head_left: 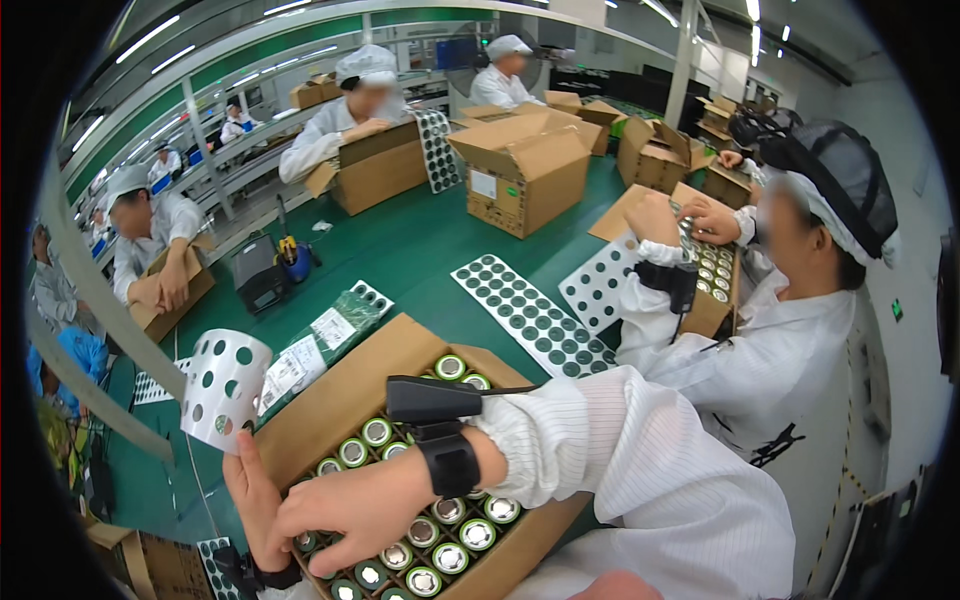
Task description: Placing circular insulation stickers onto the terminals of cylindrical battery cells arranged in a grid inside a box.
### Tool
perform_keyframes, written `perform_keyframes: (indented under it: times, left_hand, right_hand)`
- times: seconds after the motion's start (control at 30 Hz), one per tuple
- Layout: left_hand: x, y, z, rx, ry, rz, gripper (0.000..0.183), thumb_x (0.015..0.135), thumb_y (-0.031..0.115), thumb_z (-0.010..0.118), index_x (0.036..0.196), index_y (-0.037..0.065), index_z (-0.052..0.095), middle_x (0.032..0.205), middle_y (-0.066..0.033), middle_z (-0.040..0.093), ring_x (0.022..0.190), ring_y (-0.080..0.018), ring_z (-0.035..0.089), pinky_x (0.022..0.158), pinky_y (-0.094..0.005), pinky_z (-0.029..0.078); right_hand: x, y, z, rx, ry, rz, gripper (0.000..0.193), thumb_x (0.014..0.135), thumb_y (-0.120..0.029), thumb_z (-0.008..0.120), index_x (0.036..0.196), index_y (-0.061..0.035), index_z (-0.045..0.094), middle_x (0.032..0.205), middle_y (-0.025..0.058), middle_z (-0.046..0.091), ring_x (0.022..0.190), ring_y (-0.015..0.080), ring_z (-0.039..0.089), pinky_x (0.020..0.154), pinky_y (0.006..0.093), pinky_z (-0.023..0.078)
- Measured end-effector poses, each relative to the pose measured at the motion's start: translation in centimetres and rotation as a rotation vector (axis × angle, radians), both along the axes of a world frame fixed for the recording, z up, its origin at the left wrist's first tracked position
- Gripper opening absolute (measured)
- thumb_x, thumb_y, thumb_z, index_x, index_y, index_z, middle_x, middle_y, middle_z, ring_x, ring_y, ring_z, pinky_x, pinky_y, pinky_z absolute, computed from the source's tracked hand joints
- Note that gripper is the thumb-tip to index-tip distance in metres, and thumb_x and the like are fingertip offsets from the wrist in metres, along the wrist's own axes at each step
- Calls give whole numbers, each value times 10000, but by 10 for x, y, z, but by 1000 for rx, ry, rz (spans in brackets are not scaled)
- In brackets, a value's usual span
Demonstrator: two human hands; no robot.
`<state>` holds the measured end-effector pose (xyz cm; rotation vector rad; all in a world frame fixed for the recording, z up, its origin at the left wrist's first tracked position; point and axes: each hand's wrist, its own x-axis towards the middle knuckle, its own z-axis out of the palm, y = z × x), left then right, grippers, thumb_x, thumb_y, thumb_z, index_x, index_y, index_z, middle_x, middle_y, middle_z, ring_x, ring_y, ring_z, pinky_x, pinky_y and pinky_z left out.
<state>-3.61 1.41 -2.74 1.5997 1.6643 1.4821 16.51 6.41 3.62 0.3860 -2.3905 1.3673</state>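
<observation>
Battery cells stand at six o'clock, green-sleeved with shiny tops, in a gridded carton that likely keeps them upright. Your right hand bends over some; whether its grip holds any cannot be told. Your left hand, fingers extended, seemingly props a spotted white sheet at eight o'clock; its hold is unclear. Beyond lies the green bench.

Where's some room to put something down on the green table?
Bare green tabletop shows between the black boxy device and the long white dotted sheet. Crowded: the nearest open brown cardboard box, holding many green-rimmed metal cylinders.
</observation>
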Motion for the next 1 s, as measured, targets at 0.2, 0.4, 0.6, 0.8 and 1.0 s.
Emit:
perform_keyframes:
  times: [0.2,0.4,0.6,0.8,1.0]
  left_hand:
    - [-20,0,1,-108,342,-12,646,884,167,449,1489,29,274,1358,-283,396,1263,-427,397,1046,-439,337]
    - [1,-14,11,-35,827,6,660,888,259,455,1484,26,294,1347,-280,406,1243,-427,419,1040,-437,346]
    - [6,-9,17,-11,738,-52,658,889,269,455,1482,27,300,1344,-277,408,1241,-424,422,1037,-434,349]
    - [5,-5,23,-18,721,-57,657,891,278,455,1480,28,306,1341,-275,410,1239,-421,426,1034,-431,352]
    - [6,-4,25,-20,733,-71,656,892,288,454,1478,29,313,1339,-273,413,1236,-419,430,1031,-429,355]
  right_hand:
    - [-4,-1,2,-64,-64,-43,236,825,-168,627,973,15,624,871,125,685,813,274,662,734,356,522]
    - [-12,2,-16,173,-43,-137,212,762,-150,627,897,12,651,850,133,693,812,296,670,728,368,532]
    - [-19,4,-25,202,259,-89,379,827,-305,641,1053,-2,609,835,223,645,779,391,638,692,449,501]
    - [-28,-6,-31,260,348,-119,220,844,-143,563,885,59,640,766,226,646,748,332,656,670,398,508]
    - [-33,-4,-35,299,362,-73,198,857,-111,548,944,43,638,892,223,644,843,318,638,763,385,493]
